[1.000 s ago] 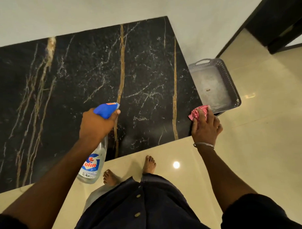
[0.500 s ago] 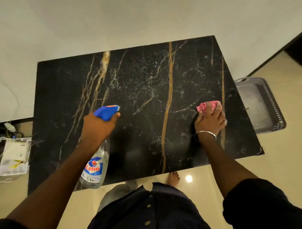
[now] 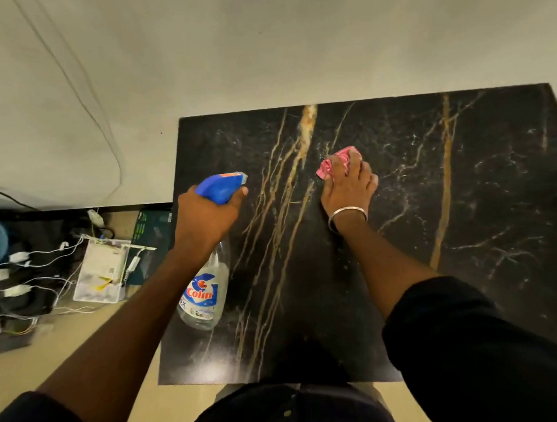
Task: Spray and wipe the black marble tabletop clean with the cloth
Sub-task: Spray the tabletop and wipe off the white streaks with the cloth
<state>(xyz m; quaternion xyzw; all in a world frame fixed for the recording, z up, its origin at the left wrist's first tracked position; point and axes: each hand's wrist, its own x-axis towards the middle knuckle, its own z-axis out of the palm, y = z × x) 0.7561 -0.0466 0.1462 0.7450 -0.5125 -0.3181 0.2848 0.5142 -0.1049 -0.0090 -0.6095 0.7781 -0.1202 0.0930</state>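
The black marble tabletop (image 3: 460,204) with gold and white veins fills the middle and right of the view. My right hand (image 3: 349,186) presses a crumpled pink cloth (image 3: 338,161) flat on the marble near its far middle. My left hand (image 3: 208,219) grips a clear spray bottle (image 3: 204,295) with a blue trigger head (image 3: 221,187), held over the table's left edge, nozzle pointing right toward the cloth.
A plain wall runs behind the table. On the floor to the left lie a white box (image 3: 99,277), several tangled white cables and plugs (image 3: 26,260) and a dark green box (image 3: 151,228). My dark clothing (image 3: 287,409) sits at the near edge.
The view has swung left, and the grey tray at the right is out of sight. My right hand has slid the cloth left across the marble. The bottle stays in my left hand.
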